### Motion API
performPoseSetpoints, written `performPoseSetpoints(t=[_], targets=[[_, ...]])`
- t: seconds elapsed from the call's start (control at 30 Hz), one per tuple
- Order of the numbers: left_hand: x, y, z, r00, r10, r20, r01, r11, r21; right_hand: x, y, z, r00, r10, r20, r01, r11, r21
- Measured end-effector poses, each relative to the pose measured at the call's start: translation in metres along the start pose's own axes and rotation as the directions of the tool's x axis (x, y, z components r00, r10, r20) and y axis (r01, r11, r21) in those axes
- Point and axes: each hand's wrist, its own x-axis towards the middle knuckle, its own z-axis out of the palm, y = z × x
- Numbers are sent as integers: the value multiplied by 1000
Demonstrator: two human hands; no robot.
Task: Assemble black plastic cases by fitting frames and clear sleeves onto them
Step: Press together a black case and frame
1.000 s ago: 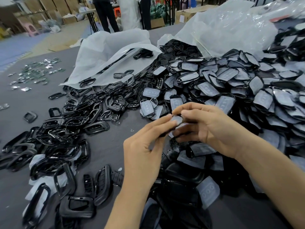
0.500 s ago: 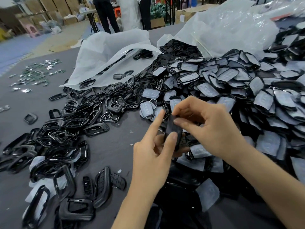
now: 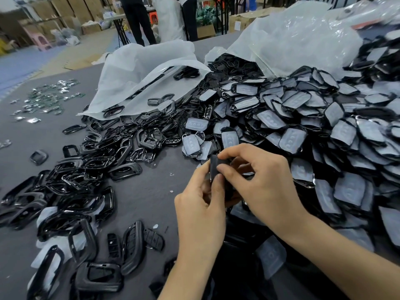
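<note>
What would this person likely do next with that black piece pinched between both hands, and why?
Probably press the black case together along its edge. Both hands grip it: the left hand steadies it from below while the right hand pinches its top edge with fingertips, and the piece stands upright on its side, held above the table. Whether a frame is already seated is hidden.

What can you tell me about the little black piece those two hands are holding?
The black piece looks like matte dark plastic, narrow and seen nearly edge-on, standing roughly upright above the grey table. The left hand pinches it from below; the right hand grips its top. Fingers hide most of it, so its parts can't be told.
</note>
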Motion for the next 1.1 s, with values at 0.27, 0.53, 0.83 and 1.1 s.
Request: performPoseSetpoints(t=[0.27,0.53,0.83,1.1], targets=[[-1,-2,2,998,12,53,-11,1000,-22,8,2,-6,968,228,106,-244,953,182],[-1,-4,2,1000,7,1,-7,998,59,6,-4,-5,991,89,99,-102,986,129],[-1,2,1,1000,29,0,-29,995,91,1,-5,-3,995,92,26,-95,986,136],[0,4,-2,994,105,15,-106,973,204,2,-5,-3,989,149,-24,-146,984,104]])
